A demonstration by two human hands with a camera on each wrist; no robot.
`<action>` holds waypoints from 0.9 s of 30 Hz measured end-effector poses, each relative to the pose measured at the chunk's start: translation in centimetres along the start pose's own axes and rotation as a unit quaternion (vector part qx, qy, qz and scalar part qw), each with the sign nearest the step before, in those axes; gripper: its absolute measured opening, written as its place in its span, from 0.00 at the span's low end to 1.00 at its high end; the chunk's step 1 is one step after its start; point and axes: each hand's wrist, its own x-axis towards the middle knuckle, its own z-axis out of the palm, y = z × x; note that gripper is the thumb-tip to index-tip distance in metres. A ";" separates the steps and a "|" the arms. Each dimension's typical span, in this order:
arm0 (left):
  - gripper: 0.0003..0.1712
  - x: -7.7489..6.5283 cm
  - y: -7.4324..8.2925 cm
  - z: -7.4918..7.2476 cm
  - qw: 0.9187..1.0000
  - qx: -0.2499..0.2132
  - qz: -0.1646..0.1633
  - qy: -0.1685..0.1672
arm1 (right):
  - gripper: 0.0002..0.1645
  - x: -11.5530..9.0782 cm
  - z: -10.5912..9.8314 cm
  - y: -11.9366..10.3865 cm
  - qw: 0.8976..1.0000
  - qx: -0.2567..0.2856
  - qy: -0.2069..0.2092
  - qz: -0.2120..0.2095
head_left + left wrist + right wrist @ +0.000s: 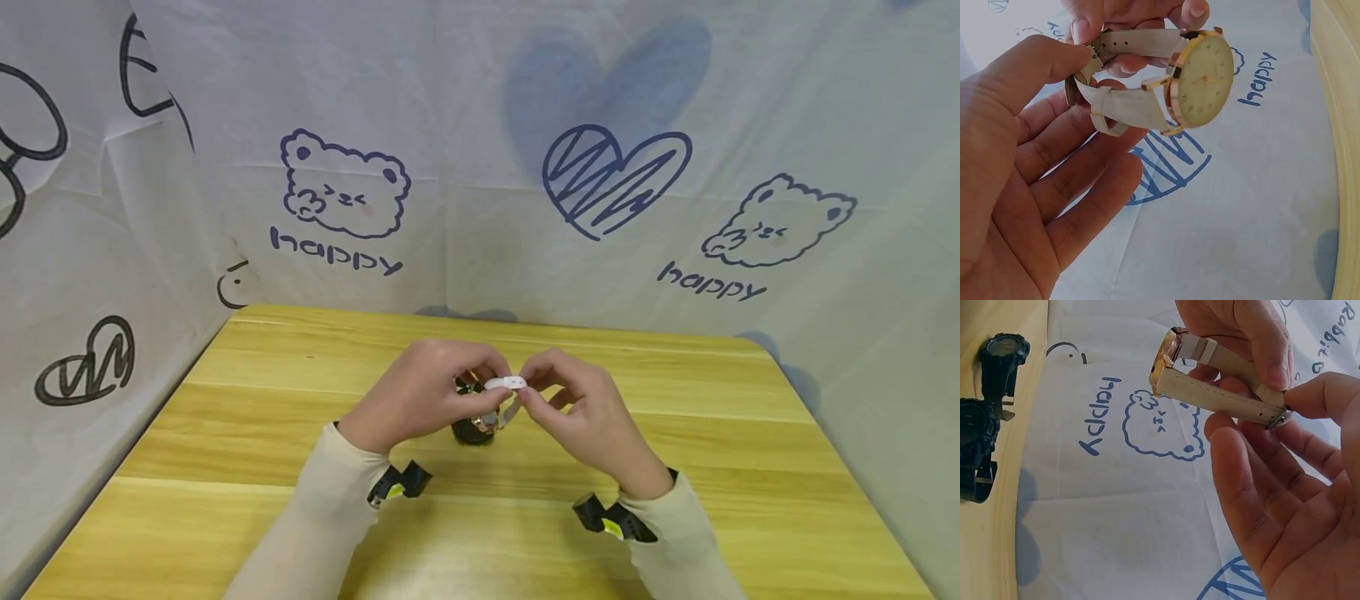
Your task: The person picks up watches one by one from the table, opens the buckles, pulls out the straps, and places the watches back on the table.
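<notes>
A wristwatch with a white strap (pixel 1132 107), a gold-coloured case and a pale round dial (pixel 1207 80) is held up above the table, its strap looped round to the buckle (pixel 1279 419). My left hand (pixel 427 387) pinches the strap between thumb and forefinger near the buckle, the other fingers loosely bent below it in the left wrist view. From the other side my right hand (pixel 581 400) pinches the strap at the buckle end. In the head view the hands hide part of the watch. Whether the strap end is through the buckle I cannot tell.
Two black wristwatches stand on the wooden table (pixel 225 433); the right wrist view shows one (pixel 1004 369) beside the other (pixel 975 434). In the head view they are mostly behind the hands. White cloth (pixel 450 100) with blue drawings hangs behind the table and at its sides.
</notes>
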 end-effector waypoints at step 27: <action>0.03 0.0 -0.1 0.5 0.999 0.038 0.001 -0.035 | 0.10 0.1 -0.3 -0.1 0.998 -0.055 -0.017 -0.002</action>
